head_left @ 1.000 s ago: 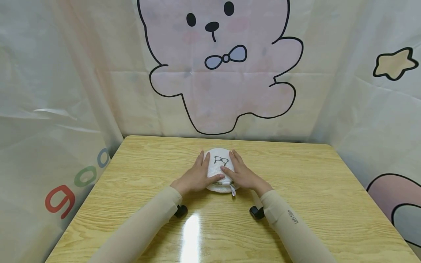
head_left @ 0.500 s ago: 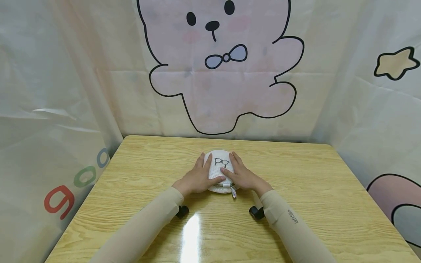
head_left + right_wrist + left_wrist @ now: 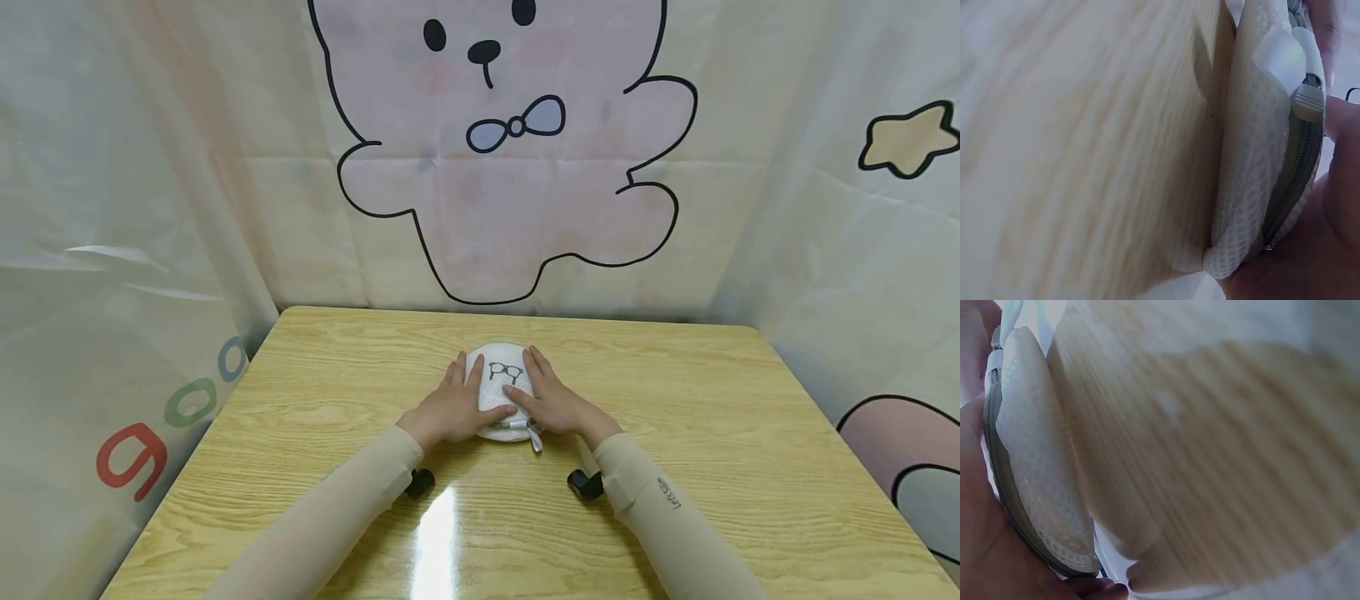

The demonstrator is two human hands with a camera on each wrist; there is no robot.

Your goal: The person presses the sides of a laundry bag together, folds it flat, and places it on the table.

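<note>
A round white mesh laundry bag point(image 3: 489, 396) with a glasses drawing on top lies on the wooden table. My left hand point(image 3: 450, 410) rests over its left side, fingers straight and spread, thumb across the near part. On the right side my right hand point(image 3: 558, 405) lies likewise, its thumb reaching over the top. A zipper point(image 3: 1005, 478) runs along the near edge; the right wrist view shows its slider point(image 3: 1309, 103) beside a small white ribbon tab point(image 3: 1282, 59). The bag's left and right rims are partly hidden under my hands.
The wooden table point(image 3: 675, 433) extends around the bag, with a glare patch point(image 3: 435, 542) near the front. Printed curtains point(image 3: 285, 242) hang behind the table and along both sides. Black wrist cameras point(image 3: 585, 485) sit under my sleeves.
The bag and my left hand have shifted very slightly toward me and to the right. My right hand has stayed nearly still on the bag. The head view has tilted a little downward.
</note>
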